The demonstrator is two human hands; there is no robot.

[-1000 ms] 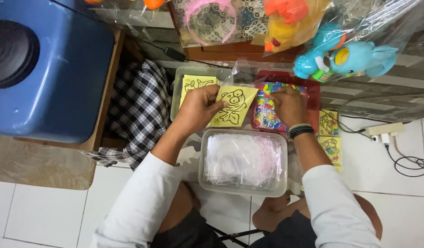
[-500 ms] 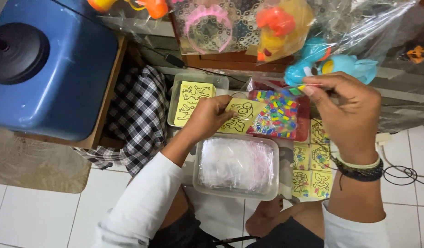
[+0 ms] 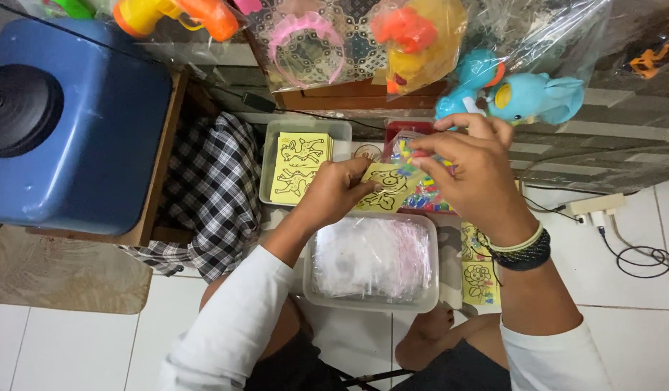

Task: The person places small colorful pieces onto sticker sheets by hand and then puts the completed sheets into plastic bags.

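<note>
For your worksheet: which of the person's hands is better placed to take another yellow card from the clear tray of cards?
Probably the left hand: it holds a yellow card right beside the clear tray, while the right hand is raised farther away, pinching a small packet.

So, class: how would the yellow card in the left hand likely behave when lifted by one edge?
The yellow card is probably light and fairly stiff: the left hand pinches one side and it stays flat. It looks thin, so it would likely bend if squeezed. Flat, it should not roll.
</note>
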